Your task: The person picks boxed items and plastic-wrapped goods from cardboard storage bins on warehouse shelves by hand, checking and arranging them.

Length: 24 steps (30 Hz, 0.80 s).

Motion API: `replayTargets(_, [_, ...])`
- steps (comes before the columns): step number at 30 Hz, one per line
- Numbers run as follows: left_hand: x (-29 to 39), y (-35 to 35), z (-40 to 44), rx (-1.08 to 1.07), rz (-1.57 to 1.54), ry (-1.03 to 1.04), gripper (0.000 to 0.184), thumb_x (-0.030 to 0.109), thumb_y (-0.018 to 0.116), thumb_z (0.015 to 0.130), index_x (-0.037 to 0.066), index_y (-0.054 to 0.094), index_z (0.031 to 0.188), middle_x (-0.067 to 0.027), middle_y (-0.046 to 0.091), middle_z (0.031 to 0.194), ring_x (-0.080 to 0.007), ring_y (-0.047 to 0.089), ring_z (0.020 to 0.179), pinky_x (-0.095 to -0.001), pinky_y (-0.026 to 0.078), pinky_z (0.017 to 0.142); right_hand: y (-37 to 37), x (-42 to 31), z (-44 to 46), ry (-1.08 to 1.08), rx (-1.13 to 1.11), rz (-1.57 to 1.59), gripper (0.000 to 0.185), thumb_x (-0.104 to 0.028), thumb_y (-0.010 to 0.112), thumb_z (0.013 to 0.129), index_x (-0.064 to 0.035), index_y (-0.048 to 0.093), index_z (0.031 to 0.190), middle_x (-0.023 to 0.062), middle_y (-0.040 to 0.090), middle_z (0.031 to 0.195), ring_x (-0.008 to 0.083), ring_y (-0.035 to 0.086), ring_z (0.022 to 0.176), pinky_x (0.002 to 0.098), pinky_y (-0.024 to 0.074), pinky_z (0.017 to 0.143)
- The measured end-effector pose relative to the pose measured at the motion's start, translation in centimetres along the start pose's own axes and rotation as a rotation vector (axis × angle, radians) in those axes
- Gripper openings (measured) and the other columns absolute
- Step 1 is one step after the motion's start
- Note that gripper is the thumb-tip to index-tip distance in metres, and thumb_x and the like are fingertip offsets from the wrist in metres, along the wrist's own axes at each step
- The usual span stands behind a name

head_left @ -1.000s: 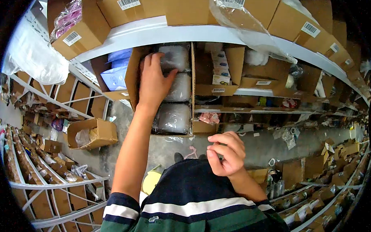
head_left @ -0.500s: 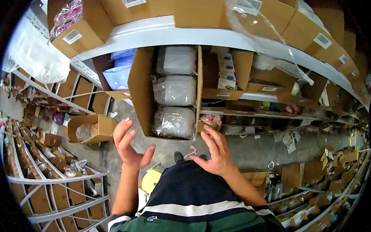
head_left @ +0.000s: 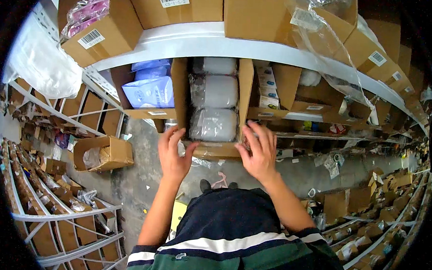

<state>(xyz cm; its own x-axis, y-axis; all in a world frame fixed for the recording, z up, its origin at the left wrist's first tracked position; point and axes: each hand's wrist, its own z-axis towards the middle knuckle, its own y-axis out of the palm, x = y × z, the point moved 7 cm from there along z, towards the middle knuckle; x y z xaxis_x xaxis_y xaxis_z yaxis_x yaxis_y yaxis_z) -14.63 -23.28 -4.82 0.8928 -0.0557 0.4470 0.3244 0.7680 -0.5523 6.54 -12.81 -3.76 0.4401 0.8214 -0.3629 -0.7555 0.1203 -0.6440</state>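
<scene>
A cardboard box (head_left: 215, 150) sits on the shelf in front of me, its front part jutting out. Inside is a row of clear plastic-wrapped grey-white packs (head_left: 213, 124). At its front left corner is my left hand (head_left: 175, 157), fingers bent and apart, with nothing held. My right hand (head_left: 260, 153) is at the front right corner, thumb and fingers also apart and bare. Both sets of fingertips are close to the cardboard; I cannot tell whether they press on it.
A box of blue packets (head_left: 150, 93) stands left of it, and one with small white cartons (head_left: 268, 89) right. A white shelf beam (head_left: 195, 41) crosses above. Another cardboard box (head_left: 110, 155) rests lower left. Hanging clear plastic film (head_left: 335, 53) droops at upper right.
The box of wrapped packs has slid deeper into the shelf, and its rearmost pack is now partly hidden under the beam. Both hands have moved inward to its front corners.
</scene>
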Motion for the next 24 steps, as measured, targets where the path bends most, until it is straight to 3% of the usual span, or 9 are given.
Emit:
replayTargets(1, [-0.4,0.6,1.0,-0.005,0.052,-0.021,0.046,0.015,0.084,0.070,0.012,0.063,0.112,-0.0133,0.056,0.124,-0.0353,0.052,0.115,-0.0451,0.043,0.094,0.2,0.3,0.7,0.002,0.007,-0.082,0.059,-0.020,0.078,0.076,-0.0175,0.058,0.132,0.0088,0.050,0.136,0.0343,0.049,0.116,0.0494,0.0390,0.095])
replayTargets(3, [-0.2,1.3,2.9,0.005,0.146,0.066,0.040,0.014,0.083,0.071,0.013,0.065,0.107,-0.0123,0.055,0.125,-0.0352,0.050,0.117,-0.0453,0.041,0.097,1.0,1.1,1.8,0.020,0.019,-0.183,0.051,-0.022,0.076,0.080,-0.0253,0.060,0.128,0.0076,0.043,0.141,0.0382,0.039,0.126,0.0528,0.0353,0.098])
replayTargets(5, [-0.3,2.3,4.2,0.022,0.263,0.171,0.026,0.017,0.081,0.071,0.015,0.069,0.094,-0.0097,0.055,0.124,-0.0334,0.047,0.121,-0.0472,0.036,0.101,1.8,1.7,2.9,-0.007,0.043,-0.241,0.047,-0.023,0.075,0.081,-0.0251,0.062,0.126,0.0074,0.043,0.141,0.0388,0.038,0.127,0.0541,0.0346,0.099])
replayTargets(9, [-0.7,3.3,6.3,0.056,0.289,0.279,0.024,0.020,0.080,0.071,0.015,0.068,0.091,-0.0082,0.057,0.117,-0.0322,0.049,0.116,-0.0484,0.036,0.098,3.1,2.3,4.3,-0.050,0.094,-0.317,0.030,-0.021,0.073,0.081,-0.0216,0.070,0.111,0.0076,0.044,0.142,0.0404,0.034,0.132,0.0582,0.0302,0.103])
replayTargets(11, [-0.9,3.9,7.1,0.009,0.321,0.309,0.016,0.020,0.076,0.075,0.014,0.066,0.085,-0.0022,0.059,0.106,-0.0265,0.051,0.108,-0.0454,0.035,0.093,3.7,2.3,5.0,-0.068,0.104,-0.346,0.027,-0.020,0.073,0.080,-0.0203,0.072,0.107,0.0078,0.044,0.142,0.0406,0.033,0.134,0.0584,0.0291,0.104])
replayTargets(18, [-1.7,5.2,8.4,-0.017,0.375,0.374,0.016,0.021,0.073,0.072,0.015,0.063,0.083,0.0026,0.059,0.099,-0.0219,0.053,0.103,-0.0445,0.034,0.091,5.0,2.6,6.2,-0.038,0.120,-0.403,0.029,-0.013,0.071,0.078,-0.0173,0.072,0.106,0.0085,0.043,0.144,0.0406,0.030,0.137,0.0594,0.0255,0.109])
replayTargets(21, [-1.4,5.1,8.3,-0.078,0.415,0.394,0.018,0.020,0.073,0.071,0.016,0.064,0.087,0.0013,0.059,0.105,-0.0234,0.053,0.106,-0.0437,0.035,0.092,5.1,2.2,6.1,-0.003,0.101,-0.408,0.031,-0.014,0.069,0.080,-0.0169,0.071,0.111,0.0090,0.043,0.144,0.0402,0.029,0.138,0.0588,0.0242,0.109])
replayTargets(23, [0.3,4.1,8.6,-0.146,0.194,0.382,0.027,0.016,0.074,0.075,0.011,0.067,0.101,-0.0075,0.060,0.116,-0.0306,0.054,0.111,-0.0469,0.040,0.092,4.8,1.6,5.6,0.027,0.090,-0.414,0.032,-0.015,0.069,0.081,-0.0168,0.070,0.113,0.0093,0.043,0.144,0.0400,0.029,0.138,0.0582,0.0236,0.109])
replayTargets(24, [0.9,4.4,8.8,-0.148,0.184,0.386,0.027,0.016,0.074,0.075,0.011,0.067,0.101,-0.0075,0.060,0.116,-0.0306,0.054,0.111,-0.0469,0.040,0.092,4.3,1.2,4.7,0.051,0.084,-0.372,0.033,-0.016,0.069,0.082,-0.0167,0.069,0.115,0.0099,0.043,0.144,0.0396,0.029,0.138,0.0574,0.0237,0.109])
